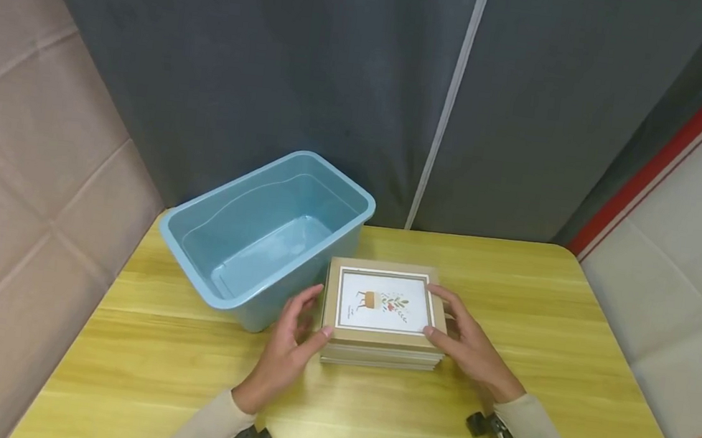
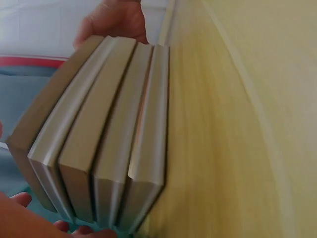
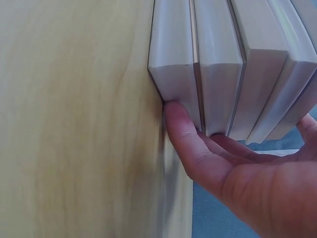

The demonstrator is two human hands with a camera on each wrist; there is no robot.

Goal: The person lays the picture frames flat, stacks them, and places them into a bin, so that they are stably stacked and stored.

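Observation:
A stack of several picture frames [image 1: 381,357] lies on the table; the left wrist view shows their pale and tan edges [image 2: 91,134]. The topmost picture frame [image 1: 376,339] has a light wood border around a drawing of a potted plant. At the stack's left side is my left hand [image 1: 283,356], thumb at the near corner and fingers loosely bent. My right hand [image 1: 479,353] rests against the right side, its thumb at the top border. Seen from the right wrist, the fingers of this hand [image 3: 233,171] lie along the edges of the stack [image 3: 218,74].
A blue plastic bin [image 1: 251,293] with nothing in it stands at the back left, close beside the stack. The yellow wood-grain table [image 1: 547,321] ends at a dark grey curtain [image 1: 278,59]. Pale padded walls [image 1: 20,210] flank both sides.

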